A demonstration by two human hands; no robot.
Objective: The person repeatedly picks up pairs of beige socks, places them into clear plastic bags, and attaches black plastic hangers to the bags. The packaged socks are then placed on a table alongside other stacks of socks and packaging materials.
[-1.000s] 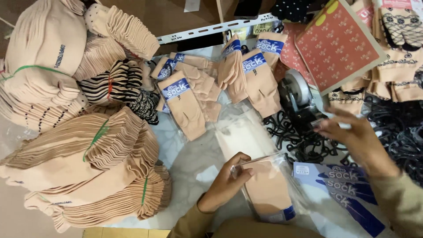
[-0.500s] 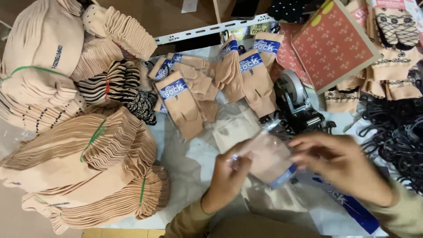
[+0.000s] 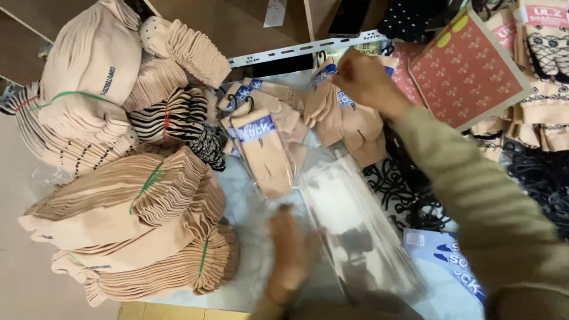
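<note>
My right hand [image 3: 363, 80] reaches to the far side, fingers pinched on the top of a bagged pair of beige socks with a blue label [image 3: 332, 101]. That pair lies on a row of similar labelled beige sock pairs [image 3: 264, 148]. Blurred by motion, my left hand [image 3: 290, 255] lies low near the front, fingers spread, touching the left edge of a stack of clear plastic bags [image 3: 361, 231]. It holds nothing that I can see.
Big bundles of beige socks tied with green bands [image 3: 136, 201] fill the left side. A zebra-striped bundle [image 3: 178, 121] lies behind them. Black hangers [image 3: 409, 189], blue paper labels [image 3: 456, 266], a red patterned card [image 3: 468, 65] and patterned socks [image 3: 545, 59] crowd the right.
My right hand has gone from the front up to the far row, carrying the bagged sock pair there. My left hand has let go of it and dropped to the clear bags.
</note>
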